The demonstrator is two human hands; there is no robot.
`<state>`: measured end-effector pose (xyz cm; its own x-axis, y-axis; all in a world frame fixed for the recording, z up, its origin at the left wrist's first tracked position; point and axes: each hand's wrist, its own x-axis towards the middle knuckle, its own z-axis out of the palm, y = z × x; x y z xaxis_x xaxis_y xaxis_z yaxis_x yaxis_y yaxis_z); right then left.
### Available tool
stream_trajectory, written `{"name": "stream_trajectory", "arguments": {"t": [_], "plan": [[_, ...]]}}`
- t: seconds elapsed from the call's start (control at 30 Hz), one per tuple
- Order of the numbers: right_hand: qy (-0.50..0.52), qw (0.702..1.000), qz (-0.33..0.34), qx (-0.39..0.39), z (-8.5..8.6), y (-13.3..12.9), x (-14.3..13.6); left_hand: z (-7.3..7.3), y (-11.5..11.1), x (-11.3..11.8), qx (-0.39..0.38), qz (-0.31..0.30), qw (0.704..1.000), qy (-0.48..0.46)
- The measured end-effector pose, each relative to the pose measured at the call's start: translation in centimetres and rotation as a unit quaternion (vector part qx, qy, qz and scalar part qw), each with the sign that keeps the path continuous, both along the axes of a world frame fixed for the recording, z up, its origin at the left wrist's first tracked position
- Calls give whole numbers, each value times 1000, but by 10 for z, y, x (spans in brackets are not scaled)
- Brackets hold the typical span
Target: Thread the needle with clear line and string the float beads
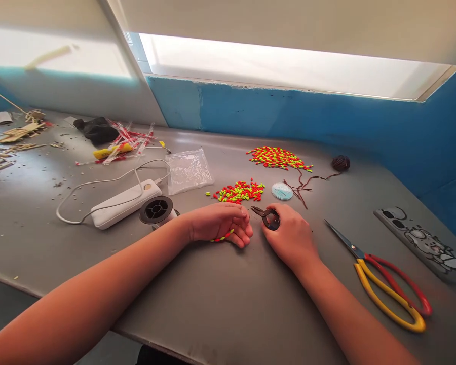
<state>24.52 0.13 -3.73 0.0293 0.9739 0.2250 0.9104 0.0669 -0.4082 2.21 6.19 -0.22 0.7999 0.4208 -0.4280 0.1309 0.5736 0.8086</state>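
My left hand (220, 222) rests on its side on the grey table, fingers curled in. A short strand of red and yellow-green beads (223, 237) comes out along its lower edge; the thumb and fingertips pinch together, and what is between them is too small to see. In my right hand (292, 234) are small dark pliers (268, 217), held by the handles with the jaws pointing at my left fingertips. Just beyond both hands lies a pile of loose red and yellow-green beads (240, 191). Next to it is a round, light blue lidded disc (281, 191).
A larger heap of beads (277, 157) lies by the wall. Scissors (380, 281) and a phone case (421, 241) are at right, brown yarn (341, 163) behind. Leftward are a wire spool (156, 210), a white power strip (125, 203), a plastic bag (190, 171) and wood scraps (21, 133).
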Motion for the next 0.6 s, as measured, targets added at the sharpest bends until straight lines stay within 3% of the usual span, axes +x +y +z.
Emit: {"name": "stream_trajectory", "arguments": {"t": [0.3,0.6], "plan": [[-11,996,15,85,-7,2,3,-12,0,-14,-50,96,990,-92],[-21,997,15,79,0,-1,-1,-17,-1,-18,-50,91,983,-152]]}}
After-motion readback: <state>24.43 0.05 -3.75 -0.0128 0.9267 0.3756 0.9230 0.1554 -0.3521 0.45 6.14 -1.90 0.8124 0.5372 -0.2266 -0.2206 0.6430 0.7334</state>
